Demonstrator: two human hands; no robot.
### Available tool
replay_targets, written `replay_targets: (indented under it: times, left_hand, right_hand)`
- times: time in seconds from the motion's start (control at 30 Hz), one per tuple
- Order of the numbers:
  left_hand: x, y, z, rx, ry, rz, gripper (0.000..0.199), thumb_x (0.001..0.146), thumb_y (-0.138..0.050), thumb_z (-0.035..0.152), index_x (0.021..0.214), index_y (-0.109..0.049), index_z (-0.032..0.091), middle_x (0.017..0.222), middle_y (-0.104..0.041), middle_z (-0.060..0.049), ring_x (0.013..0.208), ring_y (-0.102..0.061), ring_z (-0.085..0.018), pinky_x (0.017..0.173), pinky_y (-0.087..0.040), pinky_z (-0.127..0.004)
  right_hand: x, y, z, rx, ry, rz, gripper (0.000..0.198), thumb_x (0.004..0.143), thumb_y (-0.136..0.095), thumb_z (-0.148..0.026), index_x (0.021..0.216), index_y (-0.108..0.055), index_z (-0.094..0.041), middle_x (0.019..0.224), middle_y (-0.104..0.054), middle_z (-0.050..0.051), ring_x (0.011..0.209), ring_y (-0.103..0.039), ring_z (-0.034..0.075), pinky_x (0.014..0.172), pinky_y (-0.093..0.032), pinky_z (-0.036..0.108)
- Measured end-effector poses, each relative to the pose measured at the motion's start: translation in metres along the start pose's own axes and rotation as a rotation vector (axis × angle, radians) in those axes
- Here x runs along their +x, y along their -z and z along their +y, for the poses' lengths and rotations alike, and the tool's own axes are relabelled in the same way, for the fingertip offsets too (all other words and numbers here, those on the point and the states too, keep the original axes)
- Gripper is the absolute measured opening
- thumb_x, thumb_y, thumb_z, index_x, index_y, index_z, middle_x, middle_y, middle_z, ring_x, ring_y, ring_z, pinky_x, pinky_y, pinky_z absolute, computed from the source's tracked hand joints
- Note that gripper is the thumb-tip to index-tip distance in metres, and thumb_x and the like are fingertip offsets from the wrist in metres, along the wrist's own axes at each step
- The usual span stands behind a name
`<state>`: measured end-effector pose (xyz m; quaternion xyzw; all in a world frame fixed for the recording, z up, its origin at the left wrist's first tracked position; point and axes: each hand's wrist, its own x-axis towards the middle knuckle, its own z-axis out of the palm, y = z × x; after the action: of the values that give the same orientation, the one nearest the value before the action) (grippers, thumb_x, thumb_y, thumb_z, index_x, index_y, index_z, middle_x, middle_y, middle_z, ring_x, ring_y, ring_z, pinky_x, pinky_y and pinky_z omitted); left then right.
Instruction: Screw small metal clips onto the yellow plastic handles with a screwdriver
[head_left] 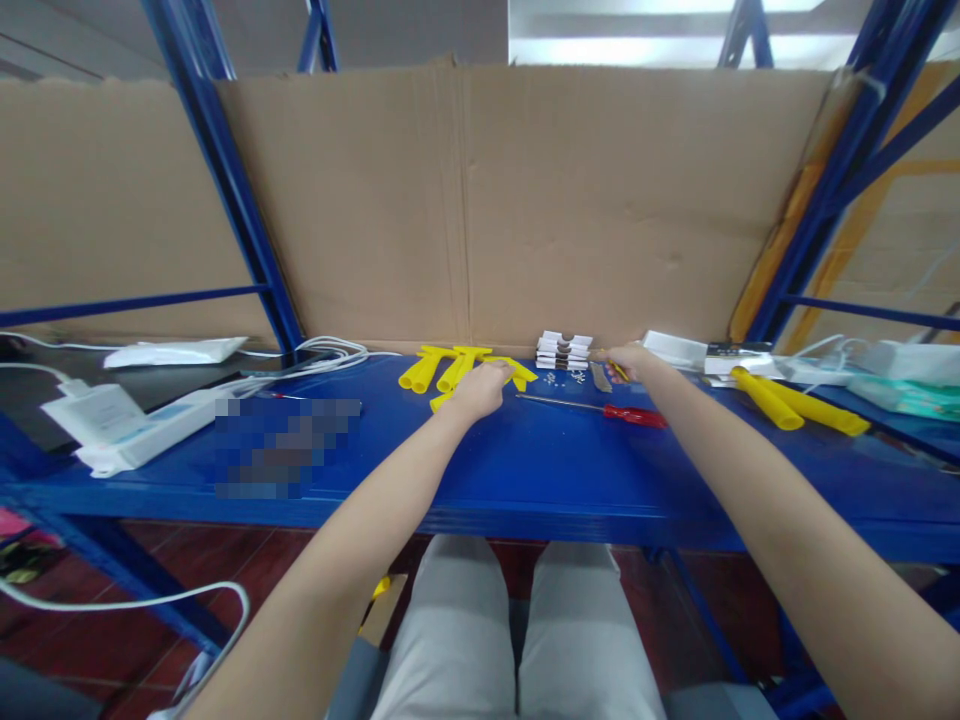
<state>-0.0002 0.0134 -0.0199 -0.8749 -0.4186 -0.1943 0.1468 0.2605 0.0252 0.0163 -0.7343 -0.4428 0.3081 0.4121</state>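
Blue table [555, 465]: backed by a cardboard wall [637, 200].
Left hand [482, 390]: fingers bent at the yellow handles [459, 370], which spread left of it; grip cannot be told.
Right hand [632, 362]: fingers lowered, right of the white stack [562, 352]; grip unclear.
Screwdriver [634, 415]: lying between left and right hand.
2 yellow tubes [769, 401]: right of the right hand.

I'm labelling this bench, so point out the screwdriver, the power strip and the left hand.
Screwdriver [624, 413]: head view, on its red handle.
Power strip [166, 430]: head view, on its white casing.
Left hand [481, 390]: head view, on the hand's back.
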Motion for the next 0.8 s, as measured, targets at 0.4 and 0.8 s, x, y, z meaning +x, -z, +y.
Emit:
replay_targets:
  times: [0.4, 0.8]
  left_hand:
    - [0.001, 0.0, -0.002, -0.047, 0.022, 0.001, 0.045, 0.081, -0.044, 0.004, 0.121, -0.058, 0.016, 0.125, -0.06, -0.009, 0.119, -0.053, -0.018, 0.103, -0.039, -0.033]
    - [0.003, 0.0, -0.002, -0.053, 0.027, 0.004, 0.049, 0.078, -0.042, 0.002, 0.124, -0.057, 0.014, 0.129, -0.058, -0.01, 0.12, -0.051, -0.018, 0.103, -0.039, -0.031]
  right_hand:
    - [0.019, -0.021, -0.004, -0.225, 0.035, 0.16, 0.013, 0.073, -0.067, -0.019, 0.082, -0.067, -0.01, 0.033, -0.042, -0.003, 0.035, -0.048, 0.014, 0.037, -0.043, 0.023]
    - [0.027, -0.02, -0.006, -0.378, 0.062, 0.187, 0.017, 0.074, -0.066, -0.021, 0.084, -0.068, -0.007, 0.037, -0.046, -0.001, 0.04, -0.05, 0.015, 0.039, -0.043, 0.023]
